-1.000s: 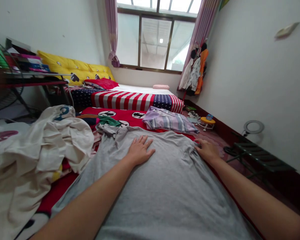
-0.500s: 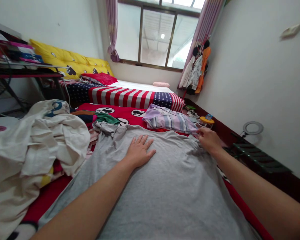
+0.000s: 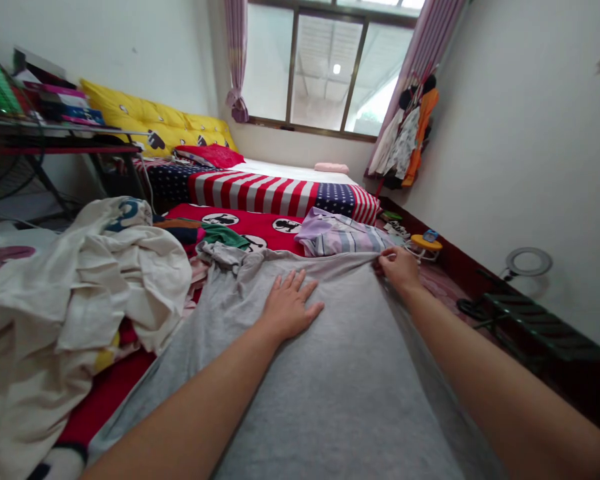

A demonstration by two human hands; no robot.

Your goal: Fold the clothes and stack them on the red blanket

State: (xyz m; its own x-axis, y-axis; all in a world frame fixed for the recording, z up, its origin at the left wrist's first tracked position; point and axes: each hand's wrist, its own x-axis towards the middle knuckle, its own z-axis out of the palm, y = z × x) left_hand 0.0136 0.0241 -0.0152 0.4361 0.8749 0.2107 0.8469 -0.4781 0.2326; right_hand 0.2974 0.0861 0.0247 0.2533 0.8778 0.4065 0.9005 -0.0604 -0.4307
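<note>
Head view: grey garment [image 3: 350, 373], long axis toward window [image 3: 325, 90].

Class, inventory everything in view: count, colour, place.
Garment: one, grey, under the hands
Cloth heap: one, mostly cream, left
Plaid fabric: one, lilac, beyond garment
Sheet: one, red, beneath garment
Bedspread: one, red-white-blue, on bed
Long cushion: one, yellow, back left
Pillows: two, red, pink, on bed
Curtains: two, purple, flanking window
Hanging clothes: several, white, orange, back right
Stool: one, yellow-topped, right
Ring light: one, grey, right
Table: one, red-edged, left
Slatted furniture: one, dark green, right
Left hand: one, bare, flat on garment
Right hand: one, bare, pinching garment's edge
</note>
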